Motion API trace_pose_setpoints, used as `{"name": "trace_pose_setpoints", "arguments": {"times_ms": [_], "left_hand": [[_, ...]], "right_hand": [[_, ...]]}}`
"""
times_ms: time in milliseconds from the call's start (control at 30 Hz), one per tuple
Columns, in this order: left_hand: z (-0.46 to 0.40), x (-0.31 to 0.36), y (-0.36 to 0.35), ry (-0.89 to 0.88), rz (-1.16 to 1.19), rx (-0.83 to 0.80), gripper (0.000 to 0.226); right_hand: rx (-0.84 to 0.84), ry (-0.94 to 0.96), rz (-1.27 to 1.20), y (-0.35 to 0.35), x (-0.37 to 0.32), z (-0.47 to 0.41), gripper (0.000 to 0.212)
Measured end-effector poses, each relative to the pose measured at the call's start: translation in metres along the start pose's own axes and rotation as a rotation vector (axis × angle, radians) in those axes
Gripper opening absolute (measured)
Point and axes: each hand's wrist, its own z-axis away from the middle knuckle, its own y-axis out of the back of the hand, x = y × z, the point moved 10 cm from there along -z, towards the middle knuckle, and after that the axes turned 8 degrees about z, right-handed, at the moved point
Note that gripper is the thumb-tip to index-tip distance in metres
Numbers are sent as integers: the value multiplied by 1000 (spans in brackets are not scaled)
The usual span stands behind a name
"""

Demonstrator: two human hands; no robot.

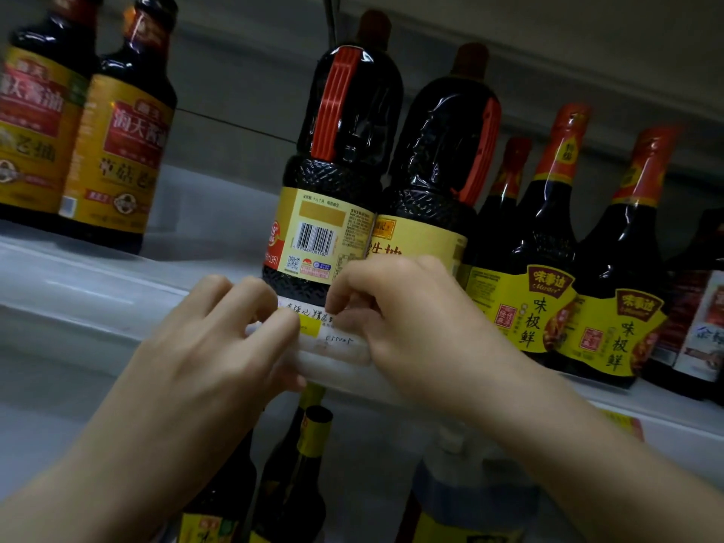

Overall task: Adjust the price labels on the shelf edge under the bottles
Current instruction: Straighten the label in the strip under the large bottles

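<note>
A white and yellow price label (pixel 322 327) with handwriting sits in the clear strip on the shelf edge (pixel 90 303), right under a large dark bottle with a red handle (pixel 333 182). My left hand (pixel 219 339) pinches the label's left end, fingers on its face and thumb below. My right hand (pixel 395 319) pinches the right end, fingertips curled over its top edge. Most of the label's ends are hidden by my fingers. A second big dark bottle (pixel 438 178) stands just to the right.
Two yellow-labelled bottles (pixel 78 143) stand at the left of the same shelf, several slim red-necked bottles (pixel 580 260) at the right. A yellow label (pixel 623 423) shows further right on the edge. More bottles (pixel 297 472) stand on the shelf below, close under my wrists.
</note>
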Motion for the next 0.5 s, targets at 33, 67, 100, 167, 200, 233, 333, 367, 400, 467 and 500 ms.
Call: {"name": "trace_pose_setpoints", "arguments": {"times_ms": [33,67,100,167,200,233,333,367,400,467,500], "left_hand": [[2,-2,-4,-5,-3,-20,30],[3,-4,-6,-3,3,-31,32],[2,-6,-6,14,10,-27,38],[2,-6,-10,31,26,-56,49],[3,-5,-9,16,21,-54,49],[3,-4,-8,1,11,-54,47],[2,-4,-11,-24,-7,-71,43],[1,-3,-11,-32,-10,-74,41],[1,-2,-11,-41,-10,-70,37],[0,-2,-11,-46,-13,-75,35],[0,-2,-11,-43,-14,-81,37]], "right_hand": [[3,10,12,1,-1,1,13],[0,13,13,1,-2,1,12],[-6,15,16,1,-3,3,12],[-12,15,37,-2,-5,6,16],[-4,11,37,-2,-6,8,17],[11,2,24,-2,-6,9,15],[57,-9,-6,0,-7,13,10],[68,-9,6,0,-7,14,9],[79,-9,22,0,-8,15,10],[99,-1,50,-1,-11,18,11],[113,6,61,-1,-12,21,12]]}}
